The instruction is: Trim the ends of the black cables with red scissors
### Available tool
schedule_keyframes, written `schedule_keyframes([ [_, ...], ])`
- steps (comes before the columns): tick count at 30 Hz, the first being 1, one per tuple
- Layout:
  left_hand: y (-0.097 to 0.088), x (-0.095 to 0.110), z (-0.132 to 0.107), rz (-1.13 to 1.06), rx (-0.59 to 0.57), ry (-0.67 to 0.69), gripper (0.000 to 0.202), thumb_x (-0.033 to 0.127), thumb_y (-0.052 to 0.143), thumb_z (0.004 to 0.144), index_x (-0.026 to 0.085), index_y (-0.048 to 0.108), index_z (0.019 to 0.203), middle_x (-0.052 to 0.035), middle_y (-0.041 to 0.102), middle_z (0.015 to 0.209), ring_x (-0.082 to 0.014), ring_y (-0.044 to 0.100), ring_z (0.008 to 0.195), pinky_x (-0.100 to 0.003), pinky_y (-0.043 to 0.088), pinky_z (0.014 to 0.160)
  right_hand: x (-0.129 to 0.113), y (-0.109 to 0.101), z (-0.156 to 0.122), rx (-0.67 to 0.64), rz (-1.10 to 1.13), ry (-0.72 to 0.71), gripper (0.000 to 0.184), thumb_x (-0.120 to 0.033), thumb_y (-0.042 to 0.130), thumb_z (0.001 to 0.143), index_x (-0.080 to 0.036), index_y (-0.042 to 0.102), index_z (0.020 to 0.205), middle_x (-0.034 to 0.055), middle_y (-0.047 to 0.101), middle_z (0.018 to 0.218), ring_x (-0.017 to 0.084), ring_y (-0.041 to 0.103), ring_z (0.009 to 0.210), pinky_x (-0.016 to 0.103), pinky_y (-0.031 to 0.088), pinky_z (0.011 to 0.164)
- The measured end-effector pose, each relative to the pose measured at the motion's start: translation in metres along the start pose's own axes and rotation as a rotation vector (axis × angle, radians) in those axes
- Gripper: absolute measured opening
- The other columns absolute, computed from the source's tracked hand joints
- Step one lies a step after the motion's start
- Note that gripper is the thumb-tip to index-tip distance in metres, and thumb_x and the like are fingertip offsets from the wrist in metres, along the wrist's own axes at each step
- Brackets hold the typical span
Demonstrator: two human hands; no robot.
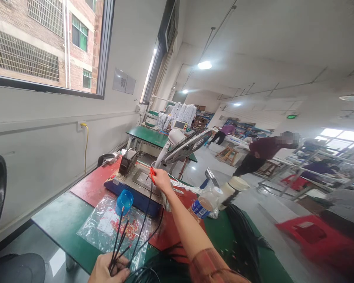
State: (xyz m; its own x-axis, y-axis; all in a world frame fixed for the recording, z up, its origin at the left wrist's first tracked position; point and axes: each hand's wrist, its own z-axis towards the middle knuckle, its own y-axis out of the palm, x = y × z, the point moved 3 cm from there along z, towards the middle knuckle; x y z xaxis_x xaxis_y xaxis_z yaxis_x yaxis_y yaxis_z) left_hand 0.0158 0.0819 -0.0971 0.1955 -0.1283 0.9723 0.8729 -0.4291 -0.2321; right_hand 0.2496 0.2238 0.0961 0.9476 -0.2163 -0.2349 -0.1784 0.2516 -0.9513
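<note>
My left hand (110, 268), low in the view, is closed around several thin black cables (117, 239) whose ends stick upward, some with small reddish tips. Farther forward, my right hand (161, 181) is closed on a slim red object (152, 175); its exact kind is unclear. A single black cable (146, 208) runs from just below that object down toward my left hand. Behind and below my right hand sits a blue-based bench machine (135, 193) with a metal top. On a clear plastic bag (90, 224) lie many tiny red and pale scraps (131, 230), beside a blue cup (125, 201).
A tilted fan (188, 147) stands beyond the machine. To the right are a plastic bottle (205, 203), a cream-lidded container (234, 188) and a black cable bundle (244, 232). A red stool (315, 236) stands on the floor; a person (261, 151) bends over farther back.
</note>
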Motion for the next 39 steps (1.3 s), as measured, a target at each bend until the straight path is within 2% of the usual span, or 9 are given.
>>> schedule_keyframes([
  [5,-0.001,0.008,-0.002,-0.006,0.035,-0.008,0.026,0.041,0.066,0.06,0.016,0.07,0.067,0.0035,0.051,0.043,-0.0106,0.037,0.04,-0.023,0.034,0.042,0.001,0.003,0.001,-0.001,0.01,0.004,0.02,-0.03,0.052,0.082,-0.022,0.07,0.086,0.0044,0.07,0.082,0.016,0.061,0.076,0.021,0.03,0.056],
  [13,-0.001,0.002,0.0,0.002,0.001,0.009,0.029,0.043,0.064,0.062,0.016,0.069,0.068,0.0021,0.055,0.046,-0.0102,0.036,0.041,-0.023,0.032,0.042,0.002,0.004,0.001,0.021,0.057,0.009,0.019,-0.028,0.054,0.08,-0.02,0.07,0.08,0.0059,0.069,0.079,0.017,0.06,0.074,0.022,0.03,0.055],
  [21,-0.002,0.01,-0.003,-0.026,0.005,0.005,0.031,0.045,0.065,0.064,0.014,0.068,0.07,0.002,0.054,0.048,-0.0093,0.032,0.042,-0.023,0.027,0.041,0.003,0.001,-0.011,0.036,0.272,-0.052,0.019,-0.028,0.056,0.077,-0.018,0.071,0.08,0.0025,0.069,0.072,0.016,0.06,0.069,0.021,0.036,0.06],
  [26,-0.006,0.016,-0.005,-0.013,-0.014,0.024,0.04,0.053,0.055,0.075,0.017,0.065,0.063,0.0002,0.057,0.05,-0.0125,0.043,0.047,-0.023,0.032,0.046,-0.008,0.016,-0.042,0.025,0.458,-0.126,0.026,-0.031,0.05,0.081,-0.016,0.071,0.086,0.0021,0.07,0.075,0.016,0.062,0.071,0.02,0.042,0.063],
  [30,-0.01,0.019,-0.006,-0.023,0.124,-0.021,0.043,0.057,0.053,0.075,0.017,0.065,0.061,-0.0002,0.057,0.051,-0.0148,0.047,0.05,-0.024,0.035,0.049,-0.023,0.035,-0.068,0.036,0.57,-0.164,0.024,-0.031,0.051,0.081,-0.015,0.07,0.082,0.0028,0.07,0.077,0.016,0.063,0.072,0.021,0.043,0.064],
  [32,-0.01,0.019,-0.006,-0.048,0.158,-0.051,0.044,0.058,0.053,0.074,0.017,0.064,0.061,0.0003,0.055,0.05,-0.0149,0.046,0.049,-0.025,0.034,0.049,-0.029,0.045,-0.077,0.059,0.612,-0.178,0.022,-0.031,0.054,0.079,-0.016,0.07,0.08,0.0029,0.069,0.075,0.016,0.062,0.069,0.021,0.042,0.064],
  [36,-0.012,0.017,-0.004,-0.081,0.126,-0.09,0.045,0.058,0.053,0.074,0.017,0.062,0.058,0.0003,0.054,0.049,-0.0149,0.045,0.049,-0.025,0.034,0.049,-0.038,0.058,-0.091,0.088,0.531,-0.17,0.02,-0.033,0.056,0.079,-0.018,0.07,0.078,0.003,0.069,0.072,0.015,0.06,0.066,0.021,0.036,0.059],
  [39,-0.014,0.016,-0.002,-0.104,0.1,-0.116,0.044,0.058,0.056,0.072,0.017,0.065,0.061,-0.0008,0.058,0.052,-0.0159,0.048,0.051,-0.025,0.036,0.05,-0.042,0.064,-0.099,0.106,0.412,-0.16,0.024,-0.034,0.053,0.081,-0.017,0.067,0.069,0.0024,0.065,0.065,0.012,0.055,0.059,0.02,0.029,0.054],
])
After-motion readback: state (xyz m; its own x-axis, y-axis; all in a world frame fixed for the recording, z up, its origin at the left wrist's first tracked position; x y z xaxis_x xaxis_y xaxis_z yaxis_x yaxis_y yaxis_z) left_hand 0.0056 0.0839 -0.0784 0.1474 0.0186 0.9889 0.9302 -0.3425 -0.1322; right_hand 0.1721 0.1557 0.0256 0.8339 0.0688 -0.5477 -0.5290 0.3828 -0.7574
